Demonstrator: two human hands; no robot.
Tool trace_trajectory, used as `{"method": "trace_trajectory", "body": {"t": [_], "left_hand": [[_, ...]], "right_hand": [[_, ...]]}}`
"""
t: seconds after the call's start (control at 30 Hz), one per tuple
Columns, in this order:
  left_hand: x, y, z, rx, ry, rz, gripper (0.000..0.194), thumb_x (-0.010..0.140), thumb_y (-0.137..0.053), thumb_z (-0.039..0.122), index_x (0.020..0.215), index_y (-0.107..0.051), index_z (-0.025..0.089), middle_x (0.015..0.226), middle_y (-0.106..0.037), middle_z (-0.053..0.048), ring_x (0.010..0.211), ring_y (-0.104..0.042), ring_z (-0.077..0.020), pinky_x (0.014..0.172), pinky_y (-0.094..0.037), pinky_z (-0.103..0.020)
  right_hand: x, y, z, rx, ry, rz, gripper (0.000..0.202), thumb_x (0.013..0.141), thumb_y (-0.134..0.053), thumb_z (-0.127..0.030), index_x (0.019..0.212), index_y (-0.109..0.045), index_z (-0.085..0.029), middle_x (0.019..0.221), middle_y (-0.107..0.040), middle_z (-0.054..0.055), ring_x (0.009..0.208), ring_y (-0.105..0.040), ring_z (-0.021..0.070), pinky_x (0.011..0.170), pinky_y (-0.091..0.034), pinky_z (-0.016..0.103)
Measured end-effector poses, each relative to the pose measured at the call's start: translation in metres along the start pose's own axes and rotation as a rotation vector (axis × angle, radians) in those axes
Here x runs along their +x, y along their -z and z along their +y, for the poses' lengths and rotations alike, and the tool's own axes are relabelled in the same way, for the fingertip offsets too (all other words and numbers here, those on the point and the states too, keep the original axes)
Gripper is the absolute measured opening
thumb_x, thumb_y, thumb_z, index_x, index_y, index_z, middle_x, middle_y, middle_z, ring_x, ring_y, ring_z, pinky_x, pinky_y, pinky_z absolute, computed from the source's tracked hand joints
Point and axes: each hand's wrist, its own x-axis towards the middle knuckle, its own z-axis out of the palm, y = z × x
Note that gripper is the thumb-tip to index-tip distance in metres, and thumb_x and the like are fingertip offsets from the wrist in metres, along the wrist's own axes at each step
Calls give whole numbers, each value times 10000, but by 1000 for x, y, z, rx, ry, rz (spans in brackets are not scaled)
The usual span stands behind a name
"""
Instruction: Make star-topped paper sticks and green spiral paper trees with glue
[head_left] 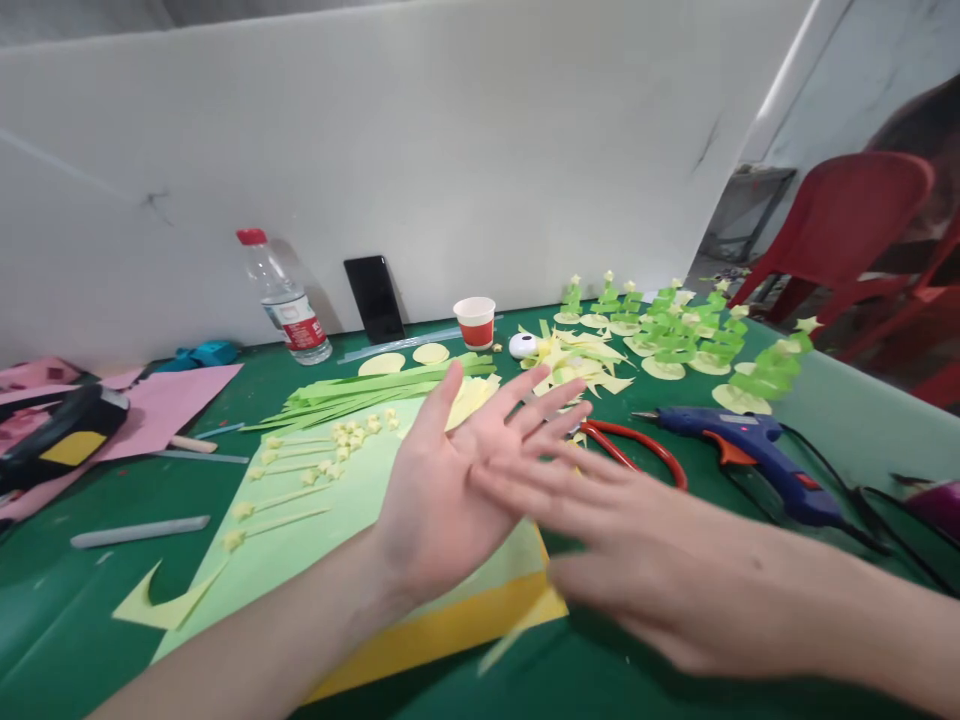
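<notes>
My left hand [465,480] is held palm up over the pale green sheet [300,530], its fingers spread and nothing in it. The fingertips of my right hand [600,530] rest on the left palm; its fingers are stretched out and slightly blurred. Left of my hands, small yellow paper stars [352,435], some with thin strip tails, lie on the sheet. Green paper strips [360,390] lie behind them. A narrow pale strip [510,635], blurred, shows below my hands, near the yellow sheet [435,640].
Red-handled scissors [645,445] and a blue glue gun [757,455] lie at right, before green spiral paper pieces [667,330]. A paper cup [476,325], phone [375,300] and bottle [289,310] stand along the white panel [420,150]. Pink paper [172,405] lies left.
</notes>
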Motion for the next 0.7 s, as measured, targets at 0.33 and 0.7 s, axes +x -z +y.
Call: {"method": "trace_trajectory", "body": {"t": [0.33, 0.7], "left_hand": [[-4, 1, -2, 56, -57, 4, 554, 918, -228, 417, 1381, -239, 113, 1405, -388, -86, 1315, -294, -200, 1053, -255, -351], [-10, 16, 4, 238, -124, -169, 604, 899, -182, 526, 1377, -249, 161, 1463, -287, -32, 1347, -201, -188, 1078, -167, -377]], "right_hand": [[-2, -3, -6, -13, -91, 42, 244, 796, -392, -57, 651, -574, -129, 1449, -154, 176, 1341, -28, 217, 1076, -173, 426], [1, -8, 0, 591, -329, 401, 190, 868, -494, -172, 717, -609, -180, 988, -576, 35, 921, -528, 107, 780, -439, 178]]}}
